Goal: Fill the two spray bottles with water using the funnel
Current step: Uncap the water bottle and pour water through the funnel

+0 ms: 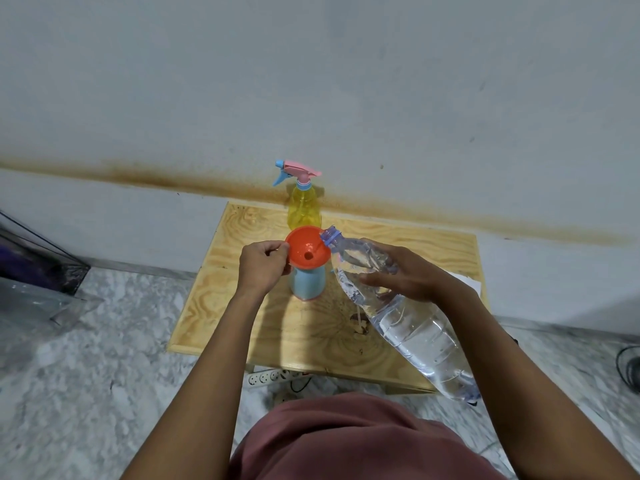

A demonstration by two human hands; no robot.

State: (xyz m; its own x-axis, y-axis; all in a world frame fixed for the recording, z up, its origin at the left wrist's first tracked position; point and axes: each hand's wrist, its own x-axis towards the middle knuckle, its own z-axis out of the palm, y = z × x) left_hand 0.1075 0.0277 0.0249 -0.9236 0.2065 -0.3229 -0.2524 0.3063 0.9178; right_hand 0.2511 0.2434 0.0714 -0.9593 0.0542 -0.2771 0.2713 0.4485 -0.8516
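An orange funnel (306,247) sits in the neck of a light blue spray bottle (308,281) standing uncapped on a small wooden table (242,271). My left hand (264,266) pinches the funnel's left rim. My right hand (412,271) grips a large clear water bottle (408,327) near its shoulder, tilted with its open mouth over the funnel's right rim. A thin stream runs into the funnel. A yellow spray bottle (304,206) with a pink and blue trigger head stands behind, by the wall.
The table stands against a stained grey wall (346,81) on a marbled floor (86,358). A white power strip (273,375) lies under the table's front edge. A sheet of paper (471,282) lies at the table's right. Clear plastic packaging (34,271) rests at far left.
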